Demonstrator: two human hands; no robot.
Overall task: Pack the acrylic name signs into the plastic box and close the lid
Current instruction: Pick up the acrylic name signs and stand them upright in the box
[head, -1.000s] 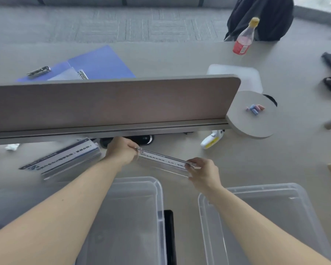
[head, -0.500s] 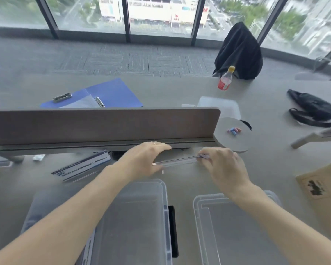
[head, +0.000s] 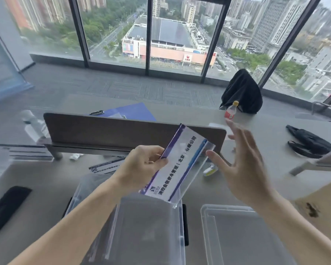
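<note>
My left hand [head: 143, 167] grips an acrylic name sign [head: 182, 165] with a white card and purple-blue edges, held tilted above the far right corner of the clear plastic box [head: 141, 226]. My right hand [head: 245, 169] hovers just right of the sign with fingers spread, holding nothing. The box's clear lid [head: 241, 236] lies flat to the right of the box. Another name sign [head: 103, 166] lies on the desk behind the box, and more signs [head: 27, 153] are stacked at the far left.
A brown desk divider [head: 107, 131] runs across behind my hands. A black phone [head: 6, 207] lies at the left, a cardboard piece [head: 317, 203] at the right. Farther back are a blue folder [head: 134, 111], a red-labelled bottle [head: 230, 110] and a black bag [head: 308, 142].
The sign was held flat by both hands near the divider; now my left hand alone holds it, lifted and turned face-up over the box, and my right hand has let go. The view tilted up.
</note>
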